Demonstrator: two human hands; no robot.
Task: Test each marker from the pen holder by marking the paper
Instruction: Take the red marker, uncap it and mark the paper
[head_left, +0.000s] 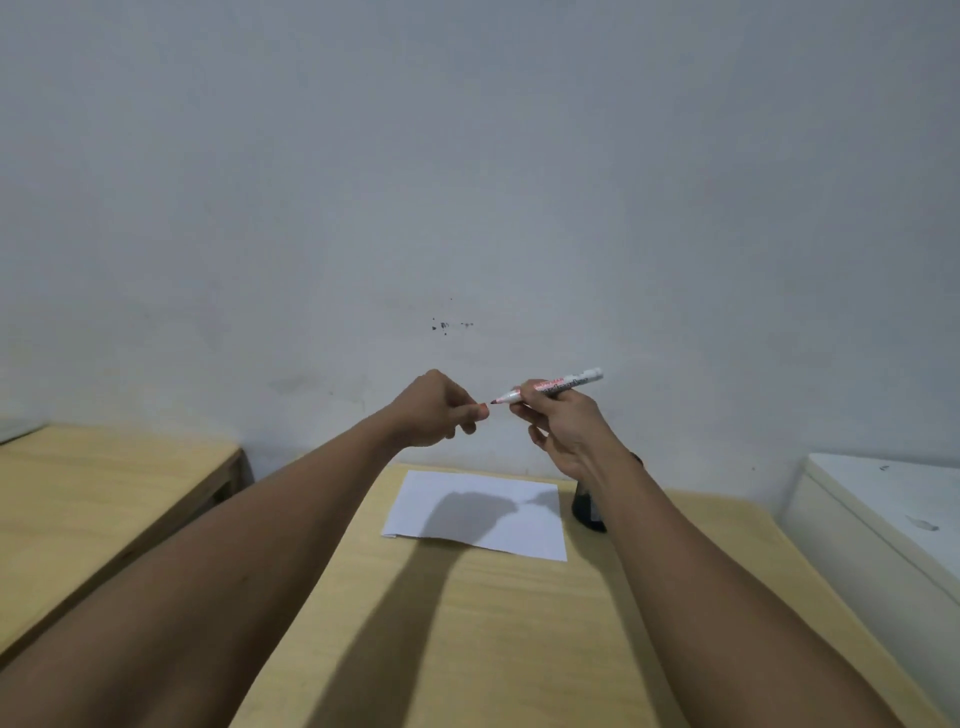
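Note:
My right hand (561, 426) holds a white marker (550, 387) with red print, raised above the table, its bare tip pointing left. My left hand (436, 413) is closed on a small reddish cap (482, 410) just left of the tip, a small gap between them. A white sheet of paper (519, 519) lies flat on the wooden table (467, 623) below the hands, partly shaded by them. A dark pen holder (584, 506) stands at the paper's right edge, mostly hidden behind my right forearm.
A second wooden table (104, 499) stands to the left across a narrow gap. A white cabinet (883, 509) stands to the right. A plain grey wall (467, 182) rises right behind the table.

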